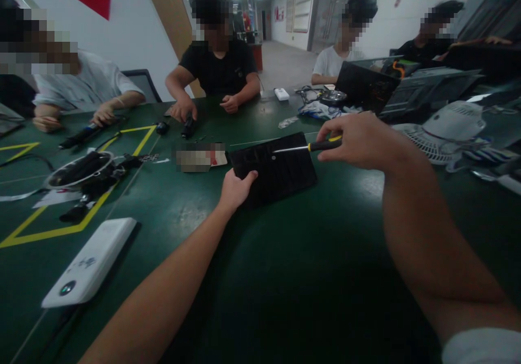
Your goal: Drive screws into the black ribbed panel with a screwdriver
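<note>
A flat black rectangular panel (280,182) is held tilted above the green table, with a small round light spot near its middle. My left hand (237,187) grips its lower left edge, thumb on the face and the other fingers hidden behind. In my right hand (354,139) is a screwdriver (321,145) with a black and yellow handle, pinched between thumb and fingers. Its metal shaft points left across the panel's face, and the tip lies near the round spot. Whether the tip touches the panel I cannot tell.
A white power bank (91,263) lies at the front left. Beyond it are cables and black parts (81,174) around yellow tape. A small box (199,158) sits behind the panel. A white fan (451,128) stands at right. Several people sit across the table (285,277).
</note>
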`<state>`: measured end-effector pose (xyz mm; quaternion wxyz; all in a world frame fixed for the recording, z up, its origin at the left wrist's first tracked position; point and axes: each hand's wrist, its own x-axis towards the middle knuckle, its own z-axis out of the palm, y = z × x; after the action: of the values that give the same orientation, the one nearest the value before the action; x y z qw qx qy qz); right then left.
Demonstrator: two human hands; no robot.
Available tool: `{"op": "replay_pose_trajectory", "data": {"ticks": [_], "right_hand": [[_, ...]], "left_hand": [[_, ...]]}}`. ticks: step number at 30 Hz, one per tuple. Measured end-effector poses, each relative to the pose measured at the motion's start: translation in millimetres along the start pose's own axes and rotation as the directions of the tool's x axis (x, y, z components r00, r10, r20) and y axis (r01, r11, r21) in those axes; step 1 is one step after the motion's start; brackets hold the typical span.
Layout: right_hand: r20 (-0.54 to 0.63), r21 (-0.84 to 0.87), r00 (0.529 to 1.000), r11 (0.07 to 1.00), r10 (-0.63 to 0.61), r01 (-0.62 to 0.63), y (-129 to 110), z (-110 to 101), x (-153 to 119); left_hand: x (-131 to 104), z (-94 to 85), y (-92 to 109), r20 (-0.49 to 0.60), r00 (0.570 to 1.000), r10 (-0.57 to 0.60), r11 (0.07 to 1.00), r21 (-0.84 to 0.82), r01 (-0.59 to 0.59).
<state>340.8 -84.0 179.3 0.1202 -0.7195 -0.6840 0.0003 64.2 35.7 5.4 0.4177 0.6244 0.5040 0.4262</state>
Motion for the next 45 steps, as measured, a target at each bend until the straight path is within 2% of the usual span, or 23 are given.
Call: {"op": "replay_pose_trajectory", "data": {"ticks": [11,20,28,45], "right_hand": [[-0.021,0.020,1.000,1.000,0.019,-0.019,0,-7,-4],[-0.076,0.039,0.996,0.999,0.035,-0.032,-1,-3,-6],[-0.105,0.060,0.994,0.997,-0.032,0.038,2,2,-6],[-0.113,0.008,0.994,1.000,0.009,-0.008,-16,1,-7]], "left_hand": [[-1,-1.0,2,-0.001,1.000,0.012,1.000,0.010,-0.012],[-2,-0.5,3,0.002,1.000,0.008,1.000,-0.003,-0.008],[-5,-0.5,3,0.015,0.999,0.031,0.998,0.048,-0.032],[-3,-2.7,1,0.040,0.997,0.059,0.998,0.007,-0.060]]}}
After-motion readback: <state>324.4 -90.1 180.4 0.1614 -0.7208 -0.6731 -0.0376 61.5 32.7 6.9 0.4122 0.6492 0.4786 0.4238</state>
